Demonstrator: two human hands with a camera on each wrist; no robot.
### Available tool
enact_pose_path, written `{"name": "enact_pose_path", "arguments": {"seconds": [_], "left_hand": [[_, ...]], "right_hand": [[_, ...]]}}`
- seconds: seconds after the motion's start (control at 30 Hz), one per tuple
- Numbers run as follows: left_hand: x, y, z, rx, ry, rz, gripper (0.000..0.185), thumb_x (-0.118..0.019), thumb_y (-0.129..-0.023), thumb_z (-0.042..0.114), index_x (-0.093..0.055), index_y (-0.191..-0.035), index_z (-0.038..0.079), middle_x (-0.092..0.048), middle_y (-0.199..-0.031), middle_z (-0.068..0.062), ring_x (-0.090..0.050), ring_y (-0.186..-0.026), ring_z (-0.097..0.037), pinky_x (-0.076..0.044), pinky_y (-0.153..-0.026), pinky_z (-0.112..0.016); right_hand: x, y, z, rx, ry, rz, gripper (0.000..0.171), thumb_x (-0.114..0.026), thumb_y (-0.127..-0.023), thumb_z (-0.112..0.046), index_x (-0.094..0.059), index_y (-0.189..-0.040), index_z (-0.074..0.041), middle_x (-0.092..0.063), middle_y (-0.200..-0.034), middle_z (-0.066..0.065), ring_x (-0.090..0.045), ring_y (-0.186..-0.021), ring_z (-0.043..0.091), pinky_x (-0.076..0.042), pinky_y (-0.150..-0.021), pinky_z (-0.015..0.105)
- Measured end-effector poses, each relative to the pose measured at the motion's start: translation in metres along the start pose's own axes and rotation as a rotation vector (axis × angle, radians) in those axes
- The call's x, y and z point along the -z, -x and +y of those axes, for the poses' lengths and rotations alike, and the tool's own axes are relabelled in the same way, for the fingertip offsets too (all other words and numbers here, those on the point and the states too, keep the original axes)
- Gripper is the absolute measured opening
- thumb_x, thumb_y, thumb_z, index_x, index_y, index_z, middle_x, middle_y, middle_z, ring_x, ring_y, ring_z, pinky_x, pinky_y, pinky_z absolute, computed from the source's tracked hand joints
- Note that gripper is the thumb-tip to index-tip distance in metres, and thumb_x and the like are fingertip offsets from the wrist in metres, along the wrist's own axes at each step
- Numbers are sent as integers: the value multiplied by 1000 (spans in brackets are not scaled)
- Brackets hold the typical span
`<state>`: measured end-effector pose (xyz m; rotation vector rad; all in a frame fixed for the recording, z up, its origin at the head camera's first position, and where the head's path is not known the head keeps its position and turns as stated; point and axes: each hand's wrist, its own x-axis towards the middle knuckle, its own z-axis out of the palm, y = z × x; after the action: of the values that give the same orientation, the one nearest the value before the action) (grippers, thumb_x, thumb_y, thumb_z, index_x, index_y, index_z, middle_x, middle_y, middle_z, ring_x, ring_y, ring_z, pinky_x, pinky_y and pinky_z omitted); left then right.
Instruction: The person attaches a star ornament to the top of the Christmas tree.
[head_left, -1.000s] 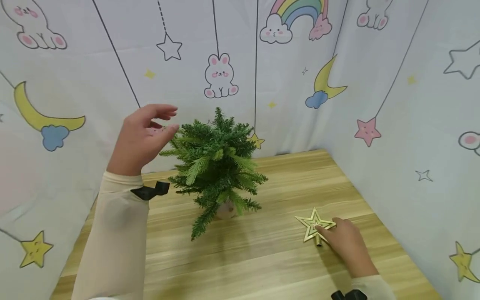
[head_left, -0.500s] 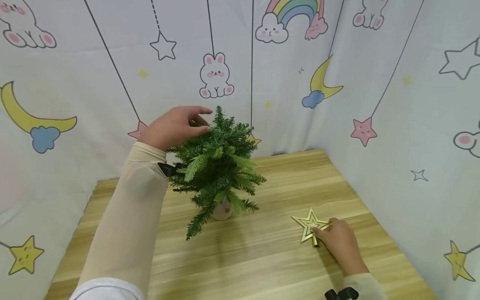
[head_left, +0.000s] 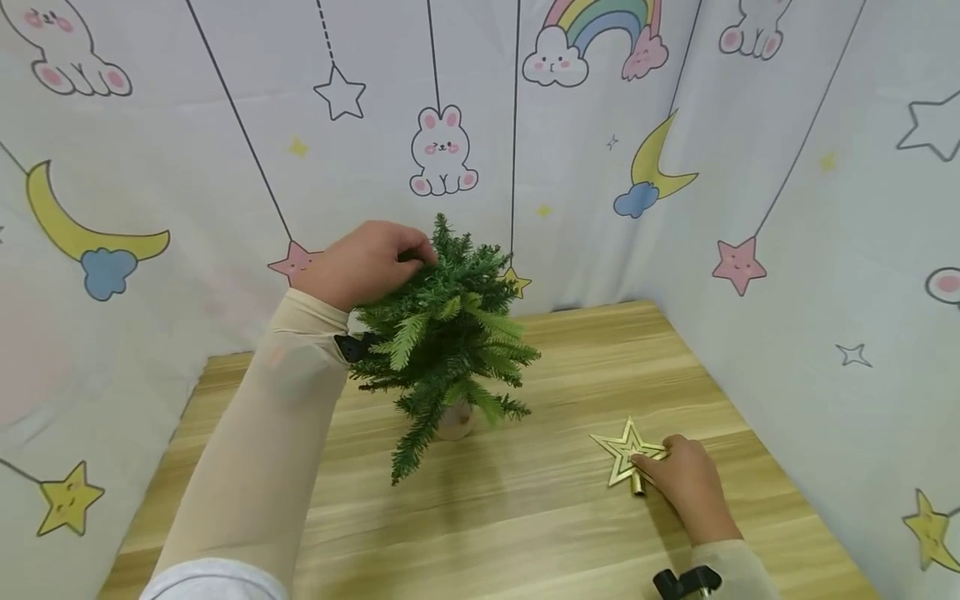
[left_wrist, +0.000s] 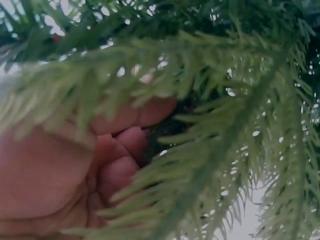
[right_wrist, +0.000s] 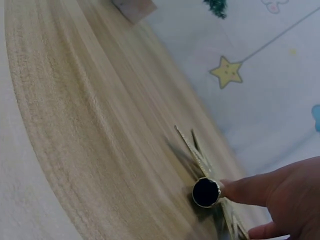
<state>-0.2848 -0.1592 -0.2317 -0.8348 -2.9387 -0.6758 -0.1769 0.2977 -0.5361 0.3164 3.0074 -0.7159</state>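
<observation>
A small green artificial tree (head_left: 450, 333) stands in a pale pot (head_left: 455, 421) on the wooden table (head_left: 570, 533). My left hand (head_left: 367, 262) grips its upper branches just left of the tip. In the left wrist view its curled fingers (left_wrist: 125, 150) sit among the needles (left_wrist: 225, 100). A gold star topper (head_left: 622, 450) lies flat at the right. My right hand (head_left: 675, 475) rests beside it, fingertips touching the star. In the right wrist view one straight finger (right_wrist: 250, 192) touches the star's tube (right_wrist: 206, 192).
Cloth walls printed with bunnies, moons and stars (head_left: 735, 265) close in the table at the back and right. Bare wood (right_wrist: 75, 125) stretches between the pot and the star. A black strap (head_left: 678, 581) shows at my right wrist.
My left hand moved right from beside the tree onto its top and curled its fingers into the branches. The right hand and the star stayed put.
</observation>
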Motion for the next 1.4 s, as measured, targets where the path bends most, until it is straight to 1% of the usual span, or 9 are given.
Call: {"name": "enact_pose_path", "arguments": {"seconds": [0.27, 0.37, 0.5, 0.7, 0.8, 0.93, 1.07, 1.2, 1.4], "left_hand": [[-4, -7, 1, 94, 128, 10, 64, -59, -107, 27, -29, -162, 16, -69, -132, -10, -64, -118, -24, -46, -104, -46], [-5, -8, 0, 88, 84, 1, 60, -59, -107, 31, -36, -161, 17, -68, -134, -11, -62, -125, -25, -45, -109, -49], [-9, -9, 0, 76, 45, -6, 46, -58, -108, 29, -53, -152, 18, -68, -132, -11, -64, -121, -25, -49, -104, -48], [-11, -9, 3, 78, 35, 17, 44, -59, -107, 29, -57, -149, 19, -69, -130, -10, -65, -116, -24, -51, -100, -47], [-11, -9, 3, 82, 35, 16, 43, -59, -107, 29, -57, -149, 19, -68, -130, -10, -65, -116, -24, -51, -99, -47], [-11, -7, 0, 84, 47, 18, 43, -59, -107, 29, -58, -149, 20, -69, -130, -10, -64, -118, -24, -51, -99, -47], [-10, -5, -2, 85, 63, 27, 42, -60, -106, 29, -59, -147, 21, -69, -129, -9, -65, -117, -24, -51, -98, -46], [-10, -5, -1, 78, 66, 27, 40, -61, -106, 28, -61, -146, 21, -69, -129, -9, -65, -117, -23, -52, -97, -46], [-9, -6, -1, 79, 71, 22, 39, -62, -105, 28, -63, -143, 21, -70, -128, -9, -66, -115, -23, -52, -96, -45]], "right_hand": [[7, -2, 2, -29, 58, -46, 82, -79, -79, -68, -65, -114, 5, -59, -107, 28, -59, -98, 48, -48, -78, 61], [8, -1, 3, -46, 87, -57, 84, -76, -75, -77, -67, -112, -2, -58, -107, 23, -56, -101, 49, -44, -80, 66], [8, 1, 5, -53, 86, -62, 86, -74, -73, -81, -68, -115, -6, -58, -112, 23, -53, -108, 52, -38, -85, 72], [10, 2, 2, -31, 73, -86, 87, -79, -69, -78, -69, -115, -6, -63, -115, 22, -55, -111, 53, -35, -88, 76], [10, 1, -2, -18, 98, -112, 75, -79, -70, -77, -68, -97, -8, -64, -102, 16, -58, -99, 43, -38, -84, 68], [8, 1, -5, -12, 119, -157, 68, -78, -72, -76, -52, -74, -13, -52, -84, 8, -49, -83, 30, -35, -77, 57], [10, 2, -10, -18, 75, -198, 65, -83, -73, -69, -57, -83, -10, -60, -90, 10, -55, -87, 32, -38, -83, 61], [13, 2, -12, 5, -38, -238, 55, -88, -80, -48, -60, -96, -3, -66, -102, 14, -60, -92, 31, -45, -88, 55], [17, 1, -3, 104, -188, -247, 28, -84, -84, -18, -60, -78, -5, -57, -78, 4, -51, -74, 21, -43, -68, 36]]}}
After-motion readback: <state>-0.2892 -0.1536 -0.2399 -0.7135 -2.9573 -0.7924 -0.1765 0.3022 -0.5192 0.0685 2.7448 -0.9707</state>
